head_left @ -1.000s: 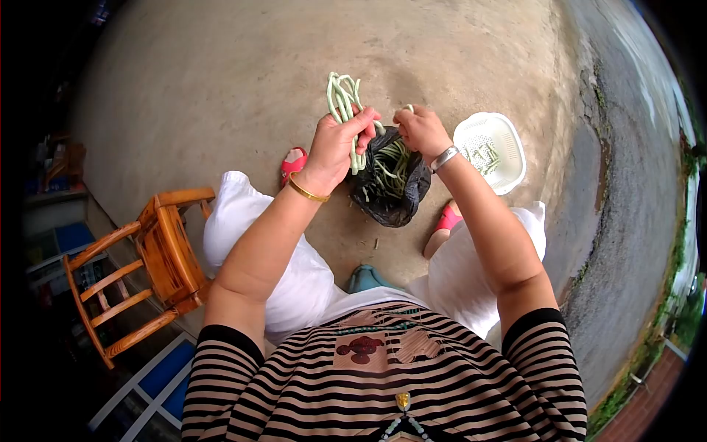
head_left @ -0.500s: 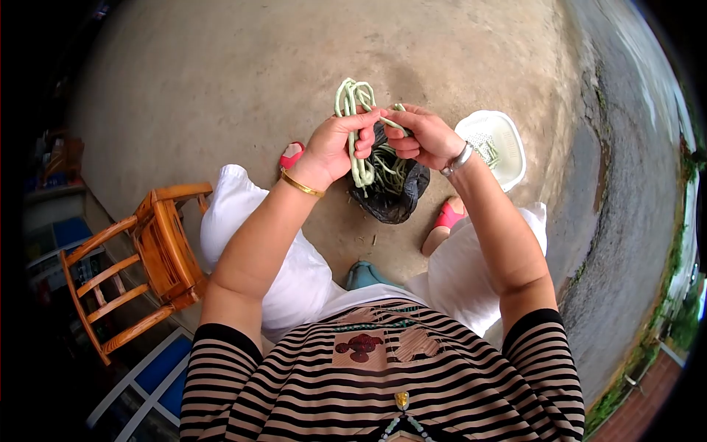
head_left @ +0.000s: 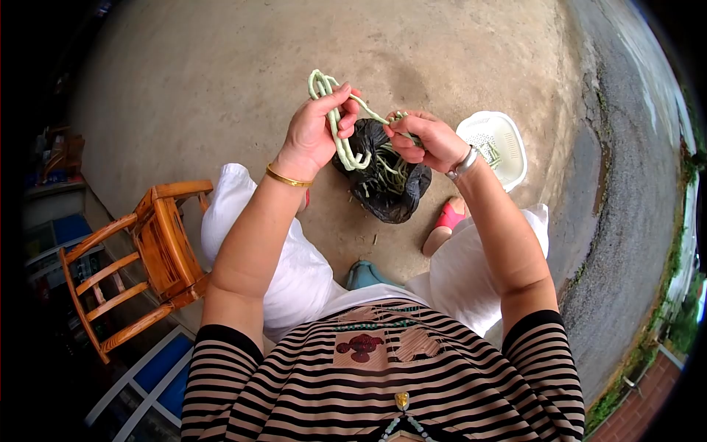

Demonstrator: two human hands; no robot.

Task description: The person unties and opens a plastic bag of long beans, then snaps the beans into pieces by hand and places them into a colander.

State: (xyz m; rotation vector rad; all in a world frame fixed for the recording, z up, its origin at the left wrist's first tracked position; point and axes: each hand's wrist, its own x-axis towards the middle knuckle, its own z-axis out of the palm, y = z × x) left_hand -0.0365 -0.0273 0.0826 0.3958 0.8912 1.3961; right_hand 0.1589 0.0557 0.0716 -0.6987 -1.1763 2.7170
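My left hand (head_left: 309,136) is closed around looped, pale green long beans (head_left: 345,151) that hang below the fingers and rise above the thumb. One bean stretches across to my right hand (head_left: 431,140), whose fingers pinch its end. Short green bean pieces (head_left: 417,140) show in the right fist. Under both hands a black plastic bag (head_left: 394,210) sits open on the ground, with more long beans (head_left: 394,173) inside. To the right of my right hand stands a white plastic basket (head_left: 513,147) holding several cut bean pieces (head_left: 489,153).
A wooden chair (head_left: 158,247) stands to the left, beside a blue-paned frame (head_left: 155,365). My foot in a red sandal (head_left: 451,216) is right of the bag. Bean scraps (head_left: 375,239) lie on the concrete floor (head_left: 221,88). Rough paving (head_left: 626,214) runs along the right.
My left hand has moved left and slightly up with the looped beans, away from the right hand. A length of bean now spans the wider gap. My right hand has barely shifted.
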